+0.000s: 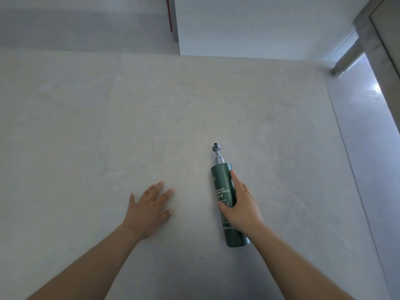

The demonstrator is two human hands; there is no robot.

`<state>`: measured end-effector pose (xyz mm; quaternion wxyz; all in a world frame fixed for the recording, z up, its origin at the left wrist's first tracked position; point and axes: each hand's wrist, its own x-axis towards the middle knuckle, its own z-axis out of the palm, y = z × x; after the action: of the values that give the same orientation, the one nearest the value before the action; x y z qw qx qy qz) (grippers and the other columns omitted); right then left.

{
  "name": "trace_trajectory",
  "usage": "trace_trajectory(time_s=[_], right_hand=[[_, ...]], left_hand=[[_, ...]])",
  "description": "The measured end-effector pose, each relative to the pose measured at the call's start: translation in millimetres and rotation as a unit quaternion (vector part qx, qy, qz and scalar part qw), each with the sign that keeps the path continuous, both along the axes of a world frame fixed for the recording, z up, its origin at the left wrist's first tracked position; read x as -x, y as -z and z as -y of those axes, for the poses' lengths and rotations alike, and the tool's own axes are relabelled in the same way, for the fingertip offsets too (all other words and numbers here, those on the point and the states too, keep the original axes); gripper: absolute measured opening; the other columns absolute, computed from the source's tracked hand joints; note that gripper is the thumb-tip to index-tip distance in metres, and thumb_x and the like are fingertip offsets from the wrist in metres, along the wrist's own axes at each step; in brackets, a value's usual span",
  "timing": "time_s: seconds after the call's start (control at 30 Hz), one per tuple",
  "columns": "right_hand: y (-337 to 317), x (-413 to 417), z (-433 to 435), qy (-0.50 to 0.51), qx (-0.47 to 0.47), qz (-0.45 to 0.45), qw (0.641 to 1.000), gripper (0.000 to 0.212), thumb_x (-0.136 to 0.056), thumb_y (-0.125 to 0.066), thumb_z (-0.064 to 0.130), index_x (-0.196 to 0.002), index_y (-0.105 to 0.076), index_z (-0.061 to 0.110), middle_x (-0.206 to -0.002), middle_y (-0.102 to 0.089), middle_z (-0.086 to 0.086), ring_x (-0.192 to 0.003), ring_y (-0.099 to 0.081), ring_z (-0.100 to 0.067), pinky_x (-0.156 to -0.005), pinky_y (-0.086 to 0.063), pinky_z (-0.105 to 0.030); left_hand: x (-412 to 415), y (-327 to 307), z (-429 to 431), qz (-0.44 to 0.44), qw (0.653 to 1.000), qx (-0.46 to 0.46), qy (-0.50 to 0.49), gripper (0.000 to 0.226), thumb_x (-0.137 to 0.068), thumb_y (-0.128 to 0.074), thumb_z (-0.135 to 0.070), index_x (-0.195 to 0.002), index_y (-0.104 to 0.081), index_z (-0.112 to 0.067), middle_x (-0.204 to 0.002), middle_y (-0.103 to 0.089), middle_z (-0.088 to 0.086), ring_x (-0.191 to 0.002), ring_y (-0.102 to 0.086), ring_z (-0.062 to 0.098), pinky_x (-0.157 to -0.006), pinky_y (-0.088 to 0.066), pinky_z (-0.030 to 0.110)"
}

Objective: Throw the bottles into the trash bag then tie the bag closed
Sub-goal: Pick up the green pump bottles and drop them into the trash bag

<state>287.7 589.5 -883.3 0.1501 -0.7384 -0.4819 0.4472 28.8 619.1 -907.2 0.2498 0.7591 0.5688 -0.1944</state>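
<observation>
A dark green hand-wash bottle (223,180) with a grey pump neck lies on its side on the pale stone floor, neck pointing away from me. My right hand (240,204) is over the bottle's middle, thumb on its left side and fingers along its right side, gripping it. My left hand (149,206) hovers flat over the floor to the bottle's left, fingers spread and holding nothing. No trash bag is in view.
The pale marble floor (151,118) fills most of the view. A white wall corner (179,48) stands at the back, with a red strip (169,14) beside it. A door frame (368,35) rises at the right, next to a glossier floor strip (368,131).
</observation>
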Motion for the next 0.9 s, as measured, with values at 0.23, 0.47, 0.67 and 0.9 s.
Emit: trace_trajectory(time_s=[0.23, 0.47, 0.67, 0.9], right_hand=[[-201.6, 12.8, -6.5, -0.011, -0.047, -0.079, 0.996, 0.089, -0.08, -0.065, 0.03, -0.144, -0.006, 0.048, -0.131, -0.045, 0.006, -0.104, -0.053, -0.011, -0.085, -0.046, -0.032], [-524.9, 9.7, -13.8, -0.061, -0.079, -0.116, 0.988, 0.088, -0.076, -0.068, 0.039, -0.144, -0.013, 0.045, -0.132, -0.051, 0.009, -0.105, -0.059, -0.016, -0.093, -0.049, -0.041], [-736.3, 7.0, 5.5, -0.142, -0.117, -0.11, 0.977, 0.087, -0.07, -0.068, 0.045, -0.14, -0.017, 0.052, -0.129, -0.05, 0.014, -0.101, -0.06, -0.011, -0.089, -0.051, -0.039], [-819.6, 42.4, 32.4, -0.224, -0.141, -0.113, 0.958, 0.085, -0.069, -0.072, 0.041, -0.137, -0.022, 0.056, -0.116, -0.049, 0.033, -0.089, -0.058, 0.01, -0.079, -0.049, -0.023]], left_hand=[[15.0, -231.0, -9.8, 0.019, 0.993, -0.049, -0.109, 0.061, -0.09, -0.033, -0.057, -0.145, -0.018, -0.034, -0.157, -0.016, -0.004, -0.145, -0.011, 0.017, -0.111, -0.017, 0.057], [-10.9, -555.4, 14.9, 0.121, 0.971, -0.107, -0.174, 0.059, -0.09, -0.037, -0.054, -0.143, -0.03, -0.028, -0.154, -0.025, 0.002, -0.144, -0.016, 0.021, -0.11, -0.024, 0.055], [-24.6, -763.6, 50.1, 0.185, 0.939, -0.187, -0.224, 0.053, -0.091, -0.042, -0.051, -0.138, -0.037, -0.027, -0.15, -0.033, 0.002, -0.14, -0.025, 0.021, -0.11, -0.027, 0.054], [5.4, -852.1, 109.4, 0.194, 0.905, -0.242, -0.291, 0.059, -0.084, -0.037, -0.054, -0.136, -0.041, -0.026, -0.147, -0.039, 0.002, -0.137, -0.032, 0.019, -0.11, -0.029, 0.048]])
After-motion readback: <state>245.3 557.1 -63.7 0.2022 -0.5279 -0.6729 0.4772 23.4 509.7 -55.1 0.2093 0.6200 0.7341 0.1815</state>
